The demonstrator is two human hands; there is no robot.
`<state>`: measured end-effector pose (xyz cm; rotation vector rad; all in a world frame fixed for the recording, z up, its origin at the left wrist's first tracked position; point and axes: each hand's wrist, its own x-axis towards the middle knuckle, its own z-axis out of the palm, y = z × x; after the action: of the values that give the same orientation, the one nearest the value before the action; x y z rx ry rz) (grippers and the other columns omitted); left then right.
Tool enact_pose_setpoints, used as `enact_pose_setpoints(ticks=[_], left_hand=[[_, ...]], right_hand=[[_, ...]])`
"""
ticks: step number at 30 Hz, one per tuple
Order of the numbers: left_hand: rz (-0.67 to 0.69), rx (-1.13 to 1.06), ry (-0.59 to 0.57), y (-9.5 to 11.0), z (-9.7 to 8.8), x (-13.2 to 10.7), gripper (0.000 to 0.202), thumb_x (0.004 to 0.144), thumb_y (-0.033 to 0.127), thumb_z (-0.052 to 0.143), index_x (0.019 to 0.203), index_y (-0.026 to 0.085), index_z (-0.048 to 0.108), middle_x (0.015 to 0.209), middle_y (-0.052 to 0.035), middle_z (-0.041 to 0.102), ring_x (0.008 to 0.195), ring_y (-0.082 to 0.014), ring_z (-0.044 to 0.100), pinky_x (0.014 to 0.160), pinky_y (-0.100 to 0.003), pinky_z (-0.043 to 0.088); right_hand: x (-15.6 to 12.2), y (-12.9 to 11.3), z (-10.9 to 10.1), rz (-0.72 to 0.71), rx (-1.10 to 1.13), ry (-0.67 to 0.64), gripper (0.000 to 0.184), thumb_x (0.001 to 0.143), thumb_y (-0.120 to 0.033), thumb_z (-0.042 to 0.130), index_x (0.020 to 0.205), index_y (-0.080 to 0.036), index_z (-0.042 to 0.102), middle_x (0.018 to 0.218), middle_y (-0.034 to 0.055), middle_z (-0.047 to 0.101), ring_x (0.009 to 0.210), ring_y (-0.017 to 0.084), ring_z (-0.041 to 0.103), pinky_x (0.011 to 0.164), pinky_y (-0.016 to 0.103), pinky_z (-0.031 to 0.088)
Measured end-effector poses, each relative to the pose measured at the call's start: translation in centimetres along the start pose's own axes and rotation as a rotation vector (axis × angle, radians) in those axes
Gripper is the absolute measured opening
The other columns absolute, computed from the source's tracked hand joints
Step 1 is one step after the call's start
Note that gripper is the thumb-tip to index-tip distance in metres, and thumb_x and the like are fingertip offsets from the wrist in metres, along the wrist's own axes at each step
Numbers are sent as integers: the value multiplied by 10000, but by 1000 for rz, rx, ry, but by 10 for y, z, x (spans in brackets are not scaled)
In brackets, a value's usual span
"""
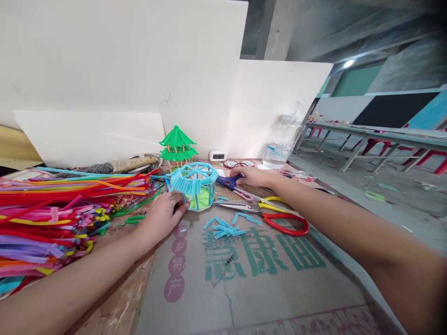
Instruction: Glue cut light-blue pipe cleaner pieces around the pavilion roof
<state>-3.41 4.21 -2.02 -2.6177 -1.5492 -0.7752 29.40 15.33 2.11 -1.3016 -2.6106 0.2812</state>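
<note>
My left hand (164, 211) closes its fingers on the lower left side of a small light-blue pavilion model (197, 184), built of pipe cleaners with a green base. My right hand (251, 176) reaches to the back of the table and is closed round the handle of a dark blue glue gun (226, 181), whose nozzle points at the pavilion. In front of the model lie several short cut pieces of blue pipe cleaner (226, 229). Scissors (268, 214) with one red and one yellow handle rest open beside them.
Bundles of coloured pipe cleaners (52, 218) fill the left side. Behind stand a green tiered pagoda model (177, 146), a white digital timer (218, 156), glasses (239, 164) and a clear plastic jug (281, 139). A clear set square (223, 263) lies on the printed sheet (272, 298).
</note>
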Motion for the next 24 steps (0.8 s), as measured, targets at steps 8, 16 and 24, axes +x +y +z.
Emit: enact_pose_setpoints(ticks=[8, 16, 24], left_hand=[[2, 11, -3, -1, 1, 0, 313, 950, 396, 402, 765, 190, 548, 869, -71, 614, 879, -250, 565, 773, -370, 410], [7, 14, -1, -1, 1, 0, 312, 955, 397, 396, 778, 191, 549, 872, -70, 614, 877, -241, 566, 783, -366, 415], [15, 11, -3, -3, 2, 0, 311, 952, 392, 401, 763, 188, 540, 868, -80, 621, 849, -240, 562, 747, -364, 415]], right_hand=[[-4, 1, -9, 28, 136, 222, 324, 885, -336, 524, 1153, -171, 604, 1101, 73, 682, 944, 214, 601, 862, 327, 455], [8, 3, -20, 198, 215, 388, 321, 968, -324, 344, 1093, -155, 587, 922, 58, 697, 782, 159, 597, 763, 267, 482], [20, 16, 1, 307, 166, 239, 300, 954, -253, 435, 1178, -179, 620, 1038, 58, 732, 870, 163, 660, 807, 257, 509]])
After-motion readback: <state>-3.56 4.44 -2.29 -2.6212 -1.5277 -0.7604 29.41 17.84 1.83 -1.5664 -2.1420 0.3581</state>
